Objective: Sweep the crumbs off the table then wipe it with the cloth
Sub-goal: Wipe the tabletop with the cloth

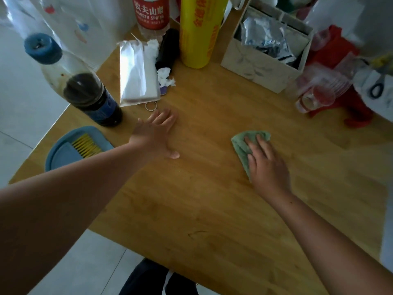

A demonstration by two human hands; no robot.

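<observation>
A green cloth [241,145] lies folded on the wooden table [202,209], right of centre. My right hand [265,165] presses flat on it with straight fingers, covering its near half. My left hand [156,135] rests flat on the bare tabletop to the left, fingers spread and pointing away, holding nothing. A blue dustpan [63,152] with a yellow-bristled brush [86,145] sits at the table's left edge, beside my left forearm. I see no crumbs on the wood.
A dark cola bottle [91,96], a plastic-wrapped tissue pack [137,73], crumpled tissue [167,78], a water bottle [151,15] and a yellow roll [198,33] crowd the far left. A paper box [263,60], clear plastic cups [319,92] and a red item [340,54] stand far right.
</observation>
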